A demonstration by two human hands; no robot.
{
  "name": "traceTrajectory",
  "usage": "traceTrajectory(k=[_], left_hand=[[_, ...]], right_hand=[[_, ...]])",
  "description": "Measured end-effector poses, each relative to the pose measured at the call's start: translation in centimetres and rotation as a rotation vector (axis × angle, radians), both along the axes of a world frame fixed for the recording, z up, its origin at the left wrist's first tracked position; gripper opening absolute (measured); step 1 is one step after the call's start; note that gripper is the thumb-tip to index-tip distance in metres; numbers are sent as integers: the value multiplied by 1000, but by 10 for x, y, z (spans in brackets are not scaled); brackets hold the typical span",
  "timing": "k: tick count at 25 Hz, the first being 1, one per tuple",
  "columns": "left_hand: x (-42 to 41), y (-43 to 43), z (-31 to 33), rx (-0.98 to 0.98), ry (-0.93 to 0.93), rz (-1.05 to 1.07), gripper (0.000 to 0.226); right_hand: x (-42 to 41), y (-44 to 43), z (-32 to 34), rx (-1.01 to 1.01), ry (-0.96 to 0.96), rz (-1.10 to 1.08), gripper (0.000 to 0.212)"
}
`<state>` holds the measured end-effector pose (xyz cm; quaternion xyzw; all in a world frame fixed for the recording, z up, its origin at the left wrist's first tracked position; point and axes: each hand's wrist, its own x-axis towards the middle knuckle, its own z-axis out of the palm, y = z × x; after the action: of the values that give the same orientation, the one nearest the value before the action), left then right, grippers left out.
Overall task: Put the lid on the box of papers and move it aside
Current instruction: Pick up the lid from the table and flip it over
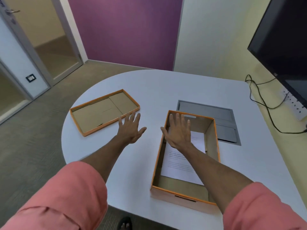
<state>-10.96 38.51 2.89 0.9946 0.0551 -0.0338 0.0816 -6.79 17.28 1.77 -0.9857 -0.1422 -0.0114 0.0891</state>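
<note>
White table [149,90], rounded on its left and far-left edge, straight on the right side next to the wall. Bare surface beyond the lid and box toward the far edge, and a clear strip between the two. Near edge runs just under the box's front wall.

One flush grey panel [214,113] set in the tabletop, right behind the box; box's far corner overlaps it.

One box [184,195]: cardboard, orange rims, plain brown inside, open top, slot handle cut in the far wall. Sits right of centre, close to the near edge, long axis running away from the camera.

One lid [104,112]: same orange edge, shallow, lying inside-up on the left half of the table, well apart from the box, angled.

Papers [181,170]: white printed sheets flat on the box floor; count can't be told, top one shows text lines.

Two hands. Left hand [131,128] over bare table, fingers spread flat, tips near the lid's right corner, holding nothing. Right hand [179,131] above the box opening, fingers spread, holding nothing. Pink sleeves [63,193] on both arms.
</note>
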Motion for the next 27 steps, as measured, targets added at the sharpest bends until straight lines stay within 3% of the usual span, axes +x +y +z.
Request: traceTrajectory(k=[14, 21, 27], left_hand=[[27, 204, -24, -16, 82, 92, 72], [61, 300, -71, -39, 223, 117, 73], [92, 332, -108, -60, 300, 67, 74]], right_hand=[[50, 214, -21, -10, 60, 171, 76], [74, 316, -62, -1, 210, 148, 74], [94, 361, -105, -39, 317, 136, 72]])
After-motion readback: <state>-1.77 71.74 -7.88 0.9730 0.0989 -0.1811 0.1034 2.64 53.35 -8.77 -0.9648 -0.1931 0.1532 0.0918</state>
